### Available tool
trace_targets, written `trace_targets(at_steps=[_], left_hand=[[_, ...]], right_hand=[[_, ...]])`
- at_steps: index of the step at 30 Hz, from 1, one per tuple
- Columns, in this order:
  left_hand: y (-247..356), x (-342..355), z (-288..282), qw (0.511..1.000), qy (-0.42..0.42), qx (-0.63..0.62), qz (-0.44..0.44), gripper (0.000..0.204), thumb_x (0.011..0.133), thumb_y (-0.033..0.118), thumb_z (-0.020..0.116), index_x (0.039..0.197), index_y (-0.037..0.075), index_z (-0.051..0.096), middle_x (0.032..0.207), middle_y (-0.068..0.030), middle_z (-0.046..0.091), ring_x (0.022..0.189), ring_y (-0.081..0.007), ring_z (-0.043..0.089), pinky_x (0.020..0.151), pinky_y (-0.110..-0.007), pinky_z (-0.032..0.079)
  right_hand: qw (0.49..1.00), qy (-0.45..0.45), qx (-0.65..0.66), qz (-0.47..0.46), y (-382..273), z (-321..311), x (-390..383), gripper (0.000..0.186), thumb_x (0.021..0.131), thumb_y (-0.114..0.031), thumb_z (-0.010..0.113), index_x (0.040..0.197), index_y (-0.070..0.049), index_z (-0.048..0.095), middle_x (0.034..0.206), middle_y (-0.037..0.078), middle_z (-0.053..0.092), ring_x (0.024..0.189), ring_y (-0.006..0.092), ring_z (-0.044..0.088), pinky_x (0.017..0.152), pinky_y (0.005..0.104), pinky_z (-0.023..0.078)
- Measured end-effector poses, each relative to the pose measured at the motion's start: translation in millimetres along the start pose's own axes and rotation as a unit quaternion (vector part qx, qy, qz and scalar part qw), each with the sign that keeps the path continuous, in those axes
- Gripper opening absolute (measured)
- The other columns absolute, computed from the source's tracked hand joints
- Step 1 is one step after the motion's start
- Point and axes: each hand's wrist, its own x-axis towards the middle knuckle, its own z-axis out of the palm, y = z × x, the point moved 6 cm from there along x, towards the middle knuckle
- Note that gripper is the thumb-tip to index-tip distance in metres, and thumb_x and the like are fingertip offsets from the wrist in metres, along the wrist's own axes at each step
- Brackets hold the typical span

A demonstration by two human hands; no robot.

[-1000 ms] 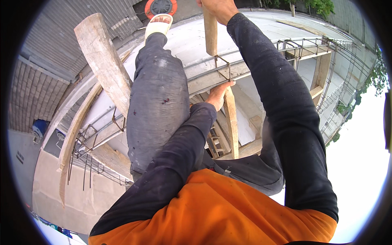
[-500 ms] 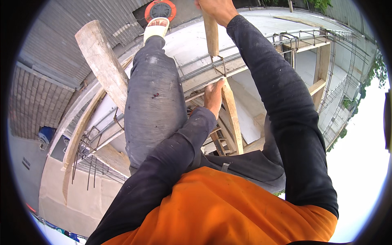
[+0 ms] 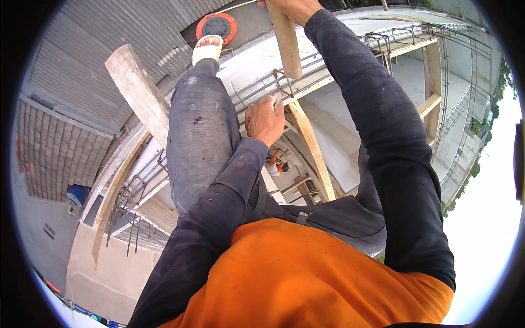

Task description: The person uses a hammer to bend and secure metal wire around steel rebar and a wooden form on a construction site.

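Observation:
My right hand (image 3: 295,9), partly cut off by the upper edge, is closed round a short length of timber (image 3: 285,46). Its lower end hangs over the thin steel bars (image 3: 281,76) of a long beam form. My left hand (image 3: 265,120) is curled at the near edge of the form's wooden side board (image 3: 314,83); its fingertips are partly hidden. Just right of that hand, a slanting wooden strip (image 3: 311,147) meets the board with its upper end and is not held.
Beneath me is a deep opening with wooden braces, and a person (image 3: 278,164) is down there. A broad plank (image 3: 136,90) rises left of my leg. Rebar ends (image 3: 128,218) stick out at lower left. An orange cable reel (image 3: 217,28) lies near my foot.
My left hand has let go of the slanting strip and shifted left onto the board's edge. The timber in my right hand has tilted, its lower end shifting right. The person below has come into view.

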Motion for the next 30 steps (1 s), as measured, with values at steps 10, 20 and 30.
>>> trace_targets(at_steps=[10, 20, 30], left_hand=[[-3, 16, -8, 0.996, -0.051, -0.031, -0.064, 0.048, 0.098, 0.041, 0.049, 0.127, 0.009, 0.071, 0.121, -0.0206, 0.071, 0.116, -0.0373, 0.066, 0.102, -0.046, 0.048], [2, 22, 10, 0.991, -0.124, 0.041, 0.035, 0.059, 0.102, 0.045, 0.043, 0.15, 0.013, 0.053, 0.15, -0.0111, 0.057, 0.136, -0.0342, 0.055, 0.116, -0.043, 0.039], [2, 25, 11, 0.988, -0.138, 0.073, 0.015, 0.065, 0.101, 0.05, 0.041, 0.153, 0.012, 0.049, 0.145, -0.0158, 0.06, 0.133, -0.0366, 0.055, 0.114, -0.046, 0.039]], right_hand=[[0.924, -0.012, 0.244, 0.293, -6, -49, -53, 0.035, 0.086, -0.016, 0.061, 0.115, 0.003, 0.055, 0.086, 0.015, 0.062, 0.07, 0.025, 0.064, 0.065, 0.0398, 0.054], [0.895, -0.038, 0.252, 0.365, 26, -56, -118, 0.038, 0.087, -0.014, 0.06, 0.12, 0.002, 0.052, 0.081, 0.011, 0.061, 0.061, 0.0181, 0.061, 0.055, 0.0352, 0.053], [0.891, -0.131, 0.27, 0.341, 6, -35, -89, 0.044, 0.091, -0.019, 0.063, 0.129, 0.0, 0.052, 0.082, 0.007, 0.061, 0.065, 0.0168, 0.062, 0.057, 0.0334, 0.053]])
